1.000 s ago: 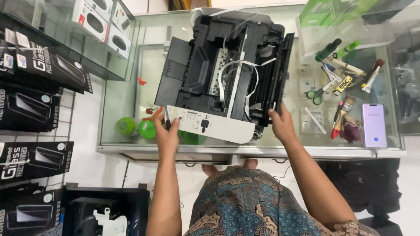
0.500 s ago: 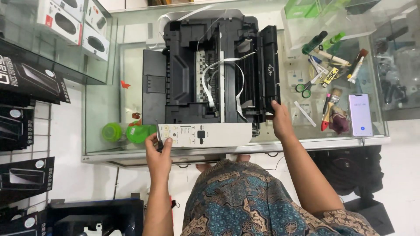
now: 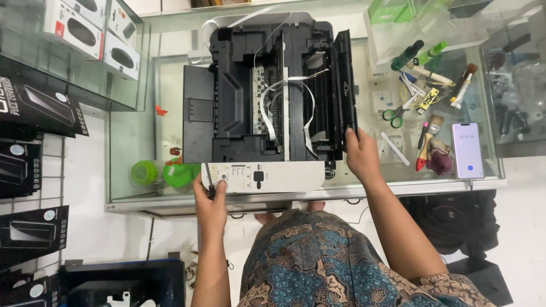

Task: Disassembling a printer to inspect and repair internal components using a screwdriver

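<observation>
Both hands grip the opened printer [image 3: 267, 96] between them; left hand [image 3: 209, 199] on its white panel [image 3: 264, 176], right hand [image 3: 361, 156] its side

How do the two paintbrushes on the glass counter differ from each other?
The red-handled brush lies beside the phone, bristles pointing away from the person. The pale-handled brush lies farther back among the tools, tilted, with darker bristles. Both are flat brushes resting untouched on the glass counter.

One opened black printer [image 3: 267, 91], one white control panel [image 3: 263, 176], one green-handled scissors [image 3: 396, 115], one smartphone [image 3: 467, 150], two paintbrushes [image 3: 426, 138], two green lids [image 3: 162, 173], two hands [image 3: 361, 156]
</observation>
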